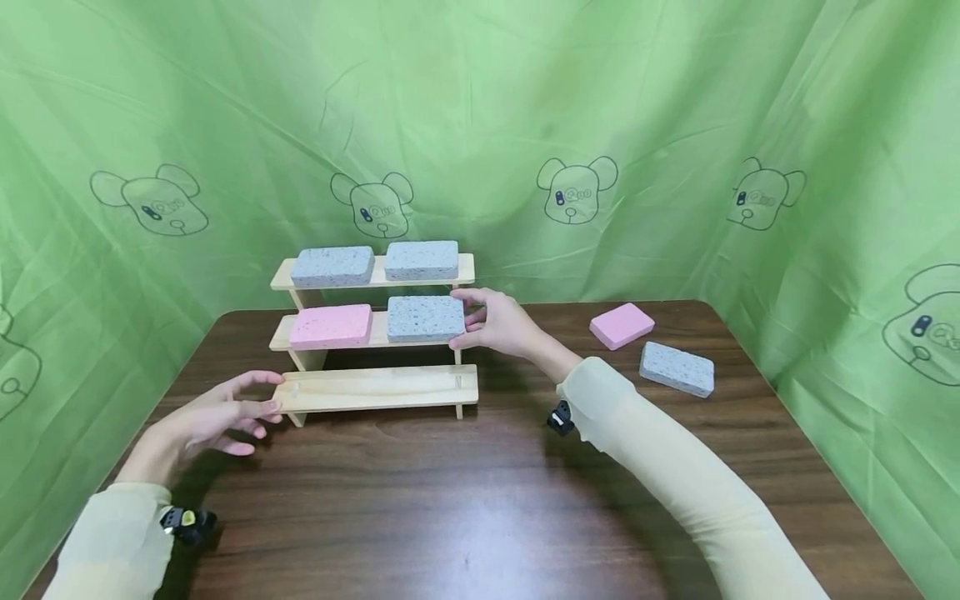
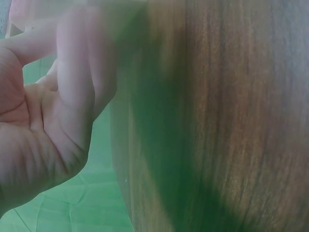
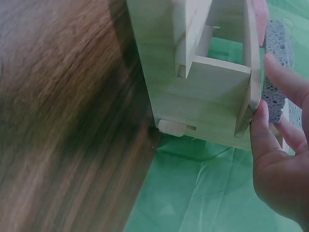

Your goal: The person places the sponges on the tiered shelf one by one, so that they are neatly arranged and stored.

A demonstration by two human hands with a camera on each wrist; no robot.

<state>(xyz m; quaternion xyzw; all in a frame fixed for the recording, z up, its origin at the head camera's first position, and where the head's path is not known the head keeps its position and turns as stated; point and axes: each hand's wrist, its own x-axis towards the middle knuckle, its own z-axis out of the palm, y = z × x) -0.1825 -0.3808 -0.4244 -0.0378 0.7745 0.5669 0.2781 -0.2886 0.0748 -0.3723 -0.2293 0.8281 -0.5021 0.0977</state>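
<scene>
A three-tier wooden display rack point(image 1: 378, 392) stands on the brown table. My left hand point(image 1: 217, 417) holds the left end of its lowest tier between thumb and forefinger, the other fingers loosely bent; in the left wrist view the fingers point(image 2: 75, 63) are blurred. My right hand point(image 1: 498, 325) grips the right end of a porous blue-grey sponge point(image 1: 426, 318) on the middle tier. From the right wrist view, the thumb and fingers of that hand point(image 3: 285, 164) lie around this sponge point(image 3: 276, 72), beside the tier's end. A pink sponge point(image 1: 332, 326) lies left of it.
Two blue-grey sponges, one left point(image 1: 333, 266) and one right point(image 1: 422, 260), lie on the top tier. At the table's right lie a pink sponge point(image 1: 622, 326) and another blue-grey one point(image 1: 677, 369). Green cloth point(image 1: 480, 100) hangs behind and beside the table point(image 1: 450, 517).
</scene>
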